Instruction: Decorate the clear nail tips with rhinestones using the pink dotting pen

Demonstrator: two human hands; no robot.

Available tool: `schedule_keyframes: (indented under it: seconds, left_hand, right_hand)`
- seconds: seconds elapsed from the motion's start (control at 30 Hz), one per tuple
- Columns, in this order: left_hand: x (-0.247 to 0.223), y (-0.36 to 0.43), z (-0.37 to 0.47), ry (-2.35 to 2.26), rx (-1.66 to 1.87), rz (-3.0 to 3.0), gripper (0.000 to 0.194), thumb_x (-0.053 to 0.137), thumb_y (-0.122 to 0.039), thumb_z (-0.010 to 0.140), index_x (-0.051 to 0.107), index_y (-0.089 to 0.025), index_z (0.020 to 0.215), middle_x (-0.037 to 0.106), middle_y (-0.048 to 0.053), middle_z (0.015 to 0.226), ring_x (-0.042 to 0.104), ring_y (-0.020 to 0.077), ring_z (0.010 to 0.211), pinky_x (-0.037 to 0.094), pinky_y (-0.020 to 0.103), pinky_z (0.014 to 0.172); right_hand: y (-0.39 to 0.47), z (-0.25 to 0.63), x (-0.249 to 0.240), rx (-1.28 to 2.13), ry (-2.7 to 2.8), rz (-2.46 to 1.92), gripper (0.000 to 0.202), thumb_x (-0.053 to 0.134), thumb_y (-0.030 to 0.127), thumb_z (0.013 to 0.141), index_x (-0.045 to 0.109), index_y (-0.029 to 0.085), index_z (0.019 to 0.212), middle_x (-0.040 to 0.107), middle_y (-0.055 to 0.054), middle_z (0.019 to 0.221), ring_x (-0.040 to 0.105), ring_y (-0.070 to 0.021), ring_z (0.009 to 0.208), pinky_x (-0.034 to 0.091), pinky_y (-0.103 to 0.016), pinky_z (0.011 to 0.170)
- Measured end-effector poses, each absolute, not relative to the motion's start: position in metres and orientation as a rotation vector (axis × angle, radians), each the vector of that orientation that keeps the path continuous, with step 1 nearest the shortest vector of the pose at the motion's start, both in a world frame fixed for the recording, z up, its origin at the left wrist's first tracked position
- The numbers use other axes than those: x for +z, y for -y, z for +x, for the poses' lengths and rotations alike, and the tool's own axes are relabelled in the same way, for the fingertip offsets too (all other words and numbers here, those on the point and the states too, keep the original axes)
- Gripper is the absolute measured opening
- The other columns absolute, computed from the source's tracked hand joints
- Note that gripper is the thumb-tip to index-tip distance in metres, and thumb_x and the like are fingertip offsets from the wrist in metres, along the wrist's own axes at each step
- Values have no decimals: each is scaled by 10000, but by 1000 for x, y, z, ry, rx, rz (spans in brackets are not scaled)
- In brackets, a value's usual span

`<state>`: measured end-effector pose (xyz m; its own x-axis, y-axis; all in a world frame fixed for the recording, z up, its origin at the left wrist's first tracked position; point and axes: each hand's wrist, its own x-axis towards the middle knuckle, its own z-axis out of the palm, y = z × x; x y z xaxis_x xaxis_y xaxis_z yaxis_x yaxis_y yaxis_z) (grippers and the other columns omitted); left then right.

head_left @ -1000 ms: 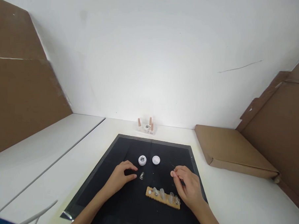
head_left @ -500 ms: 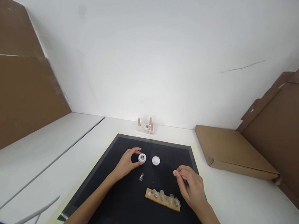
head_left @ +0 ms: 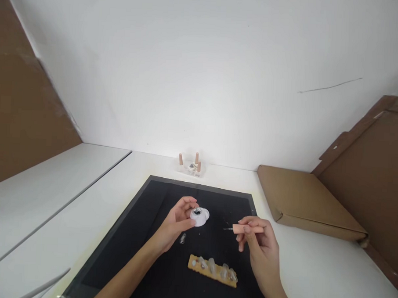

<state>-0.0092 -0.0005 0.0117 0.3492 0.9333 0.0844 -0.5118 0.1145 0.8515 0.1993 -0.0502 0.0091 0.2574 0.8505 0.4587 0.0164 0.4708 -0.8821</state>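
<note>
My left hand (head_left: 176,225) has its fingers closed around a small white jar (head_left: 200,218), tipped and showing dark silvery contents at its mouth. Part of the white lid (head_left: 207,214) peeks out behind the jar's right side. In my right hand (head_left: 262,244) is a nail polish brush (head_left: 240,229) with a peach handle, its dark tip pointing left toward the jar. Below the hands lies a tan strip (head_left: 209,274) with several clear nail tips (head_left: 211,265) standing on it. One small clear piece (head_left: 182,239), perhaps a nail tip, rests on the mat beneath my left hand.
A black mat (head_left: 157,200) covers the middle of the white table (head_left: 118,194). At the back, a clear holder (head_left: 185,169) contains peach-capped bottles (head_left: 197,158). A flat cardboard box (head_left: 309,202) sits at the right, with cardboard panels (head_left: 25,115) on both sides.
My left hand has lifted and tipped the jar, moving it right in front of the lid. My right hand has turned, so the brush's peach handle now shows lengthwise. The view has shifted slightly.
</note>
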Motion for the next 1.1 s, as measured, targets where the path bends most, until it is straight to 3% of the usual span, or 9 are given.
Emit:
schedule_keyframes:
  seconds: [0.27, 0.43, 0.57, 0.63, 0.9, 1.1]
  left_hand:
    - [14, -1, -25, -498, 1158, 661, 262, 655, -235, 720, 605, -155, 965, 647, 67, 875, 589, 180, 794, 438, 325, 789]
    - [17, 2, -22, -477, 1119, 604, 162, 638, -213, 721, 619, -132, 860, 667, 89, 870, 596, 176, 769, 450, 292, 735]
    - [15, 7, -20, -421, 1038, 610, 199, 668, -225, 712, 634, -136, 887, 679, 92, 893, 604, 170, 768, 450, 278, 732]
    - [13, 10, -19, -400, 1004, 639, 214, 671, -231, 725, 642, -137, 916, 682, 98, 925, 606, 172, 784, 449, 273, 740]
    - [9, 16, -14, -390, 898, 699, 284, 673, -240, 760, 661, -131, 1022, 684, 106, 1033, 632, 178, 859, 461, 268, 800]
    - [7, 18, -11, -390, 852, 664, 216, 615, -273, 827, 630, -166, 1015, 702, 117, 977, 670, 186, 814, 481, 235, 684]
  right_hand:
    - [46, 198, 13, 683, 1090, -970, 181, 662, 262, 797, 506, 207, 870, 594, -36, 909, 627, -114, 568, 525, -213, 410]
    - [53, 195, 9, 529, 1158, -967, 170, 615, 170, 823, 518, 224, 952, 588, -57, 994, 624, -108, 580, 555, -243, 464]
    - [61, 196, -4, 283, 1368, -911, 254, 596, 62, 801, 555, 228, 989, 621, -75, 977, 644, -196, 845, 594, -323, 610]
    - [65, 198, -8, 213, 1465, -877, 314, 616, 40, 777, 558, 233, 1018, 638, -75, 956, 633, -209, 885, 594, -360, 668]
    - [70, 201, -5, 274, 1575, -756, 333, 613, 62, 792, 520, 218, 1070, 617, -42, 792, 608, -178, 691, 530, -302, 529]
    - [68, 196, -1, 284, 1564, -802, 323, 613, 82, 794, 527, 241, 1062, 625, -28, 754, 612, -172, 623, 508, -287, 490]
